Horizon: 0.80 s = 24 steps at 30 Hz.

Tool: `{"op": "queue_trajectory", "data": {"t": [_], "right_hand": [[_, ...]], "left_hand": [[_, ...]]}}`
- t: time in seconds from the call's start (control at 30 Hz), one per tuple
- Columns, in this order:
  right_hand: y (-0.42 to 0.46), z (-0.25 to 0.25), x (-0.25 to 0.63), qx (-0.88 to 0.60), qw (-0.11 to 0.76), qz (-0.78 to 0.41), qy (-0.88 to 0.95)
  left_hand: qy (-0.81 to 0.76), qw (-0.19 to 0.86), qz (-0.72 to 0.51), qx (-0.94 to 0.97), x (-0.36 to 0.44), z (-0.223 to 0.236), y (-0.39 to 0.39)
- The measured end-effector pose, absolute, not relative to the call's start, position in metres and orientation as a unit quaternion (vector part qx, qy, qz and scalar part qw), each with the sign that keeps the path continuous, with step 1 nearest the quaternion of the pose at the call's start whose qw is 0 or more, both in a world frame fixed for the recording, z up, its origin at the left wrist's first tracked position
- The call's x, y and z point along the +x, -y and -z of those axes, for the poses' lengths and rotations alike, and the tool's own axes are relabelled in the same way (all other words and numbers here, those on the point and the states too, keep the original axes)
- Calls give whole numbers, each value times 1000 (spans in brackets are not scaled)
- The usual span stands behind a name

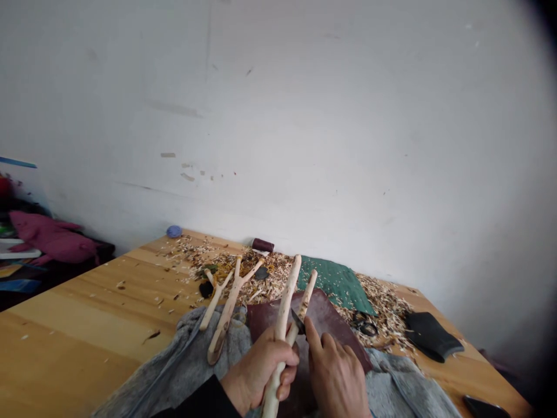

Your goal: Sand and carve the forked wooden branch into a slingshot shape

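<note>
Clamping a peeled, forked stick (286, 299) in the left hand (257, 370) at lower centre of the frame, while holding a dark-bladed knife (299, 321) at its right prong with the closed right hand (337, 371); just right of two Y-shaped pieces (230, 310) lying near scattered wood shavings (278, 273).

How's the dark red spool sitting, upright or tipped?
Tipped: the spool lies on its side, its length running roughly left to right.

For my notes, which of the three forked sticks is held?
The rightmost forked stick, gripped in the left hand; the middle one and leftmost one lie unheld.
</note>
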State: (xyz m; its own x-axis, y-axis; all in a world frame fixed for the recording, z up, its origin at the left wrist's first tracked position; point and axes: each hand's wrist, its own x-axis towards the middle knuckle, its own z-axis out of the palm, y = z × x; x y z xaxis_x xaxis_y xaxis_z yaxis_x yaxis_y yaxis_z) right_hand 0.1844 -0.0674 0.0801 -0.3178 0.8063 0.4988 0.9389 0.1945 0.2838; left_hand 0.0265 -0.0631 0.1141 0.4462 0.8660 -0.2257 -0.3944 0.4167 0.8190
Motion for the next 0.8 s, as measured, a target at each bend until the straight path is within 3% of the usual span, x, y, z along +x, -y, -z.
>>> {"op": "queue_trajectory", "data": {"t": [0.37,0.8], "right_hand": [[71,-81,166,-635,44,248,730],[67,-88,159,-651,30,203,731]], "left_hand": [[-392,737,-375,402,32,-93,59],[-391,769,-376,339,47,-92,65]]}}
